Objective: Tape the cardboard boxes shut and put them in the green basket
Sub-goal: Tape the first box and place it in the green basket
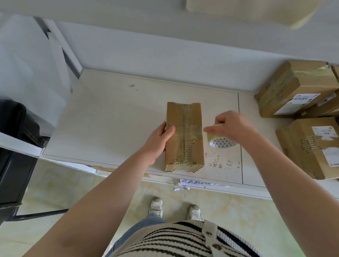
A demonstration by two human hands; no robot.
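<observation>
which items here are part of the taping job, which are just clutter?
In the job:
long cardboard box, steadied by the left hand
tape roll, held by the right hand
stacked boxes at right, likely queued

Lying about:
black chair
patterned cloth at the table edge

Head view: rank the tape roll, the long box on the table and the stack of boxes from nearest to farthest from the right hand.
From the right hand:
1. Tape roll, held in that hand.
2. Long box, just to its left, steadied by the left hand.
3. Stack of boxes, far right on the table.
</observation>
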